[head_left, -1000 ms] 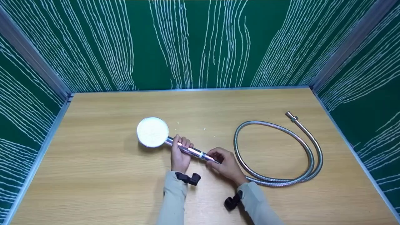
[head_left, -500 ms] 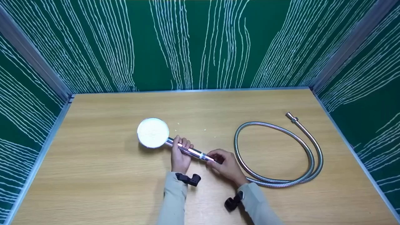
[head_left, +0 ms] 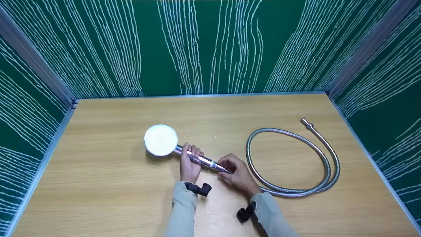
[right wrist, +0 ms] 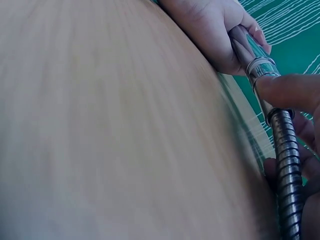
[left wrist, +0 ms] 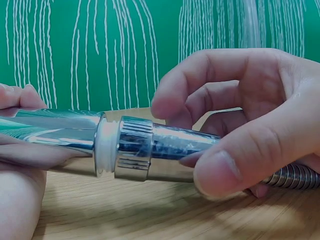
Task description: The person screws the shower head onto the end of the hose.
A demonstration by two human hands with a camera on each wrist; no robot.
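Note:
A round white-faced shower head [head_left: 160,140] with a chrome handle lies slanted over the table in the head view. My left hand [head_left: 190,165] grips that handle around its middle. At the handle's lower end, my right hand [head_left: 238,174] curls loosely round the chrome end nut [left wrist: 172,147] of a metal shower hose [head_left: 289,190]. In the left wrist view its thumb lies against the nut, while the index finger is raised off it. A white threaded collar [left wrist: 106,147] shows between handle and nut. The ribbed hose [right wrist: 287,170] runs back under the right palm.
The hose loops across the right side of the wooden table [head_left: 98,197], its free end fitting [head_left: 307,123] pointing to the back. Small white crumbs [head_left: 215,136] are scattered behind the hands. Green walls with white lines [head_left: 210,49] enclose the back and sides.
The right hand's thumb and fingers have spread slightly apart around the nut. The left hand and the shower head have kept their place.

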